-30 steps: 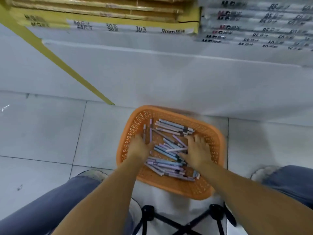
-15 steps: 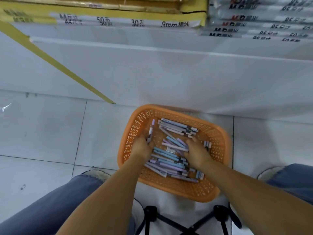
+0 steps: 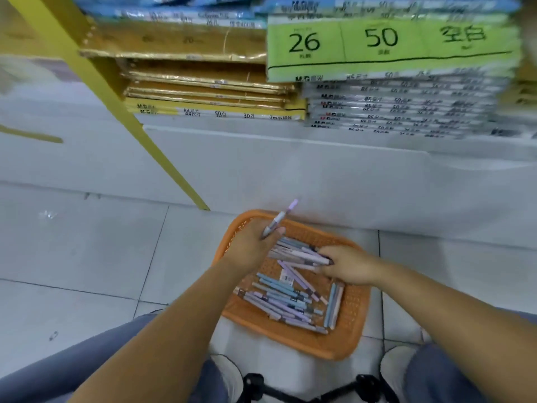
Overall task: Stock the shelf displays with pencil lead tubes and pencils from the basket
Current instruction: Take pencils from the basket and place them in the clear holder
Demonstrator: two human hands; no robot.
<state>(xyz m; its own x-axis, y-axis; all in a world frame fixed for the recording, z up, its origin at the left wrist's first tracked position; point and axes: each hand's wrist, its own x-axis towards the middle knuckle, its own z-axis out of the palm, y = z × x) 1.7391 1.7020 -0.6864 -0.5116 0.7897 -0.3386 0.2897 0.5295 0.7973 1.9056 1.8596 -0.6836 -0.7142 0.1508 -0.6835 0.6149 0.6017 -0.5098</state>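
Left hand (image 3: 255,245) holds one pencil (image 3: 280,218), purple end slanting up-right.

The pencil (image 3: 280,218) in my left hand (image 3: 255,245) is lilac at the top, white in the middle and grey at the tip. The bunch (image 3: 296,254) in my right hand (image 3: 348,269) is lilac and pale grey with dark ends. The loose pencils (image 3: 284,301) are pale blue, lilac and grey. The basket (image 3: 293,343) is orange, with a lattice pattern. The floor (image 3: 72,257) is white tile with dark seams. The shelf post (image 3: 139,135) is yellow, the label (image 3: 357,27) lime green with black numerals, and the packs (image 3: 203,85) golden brown.
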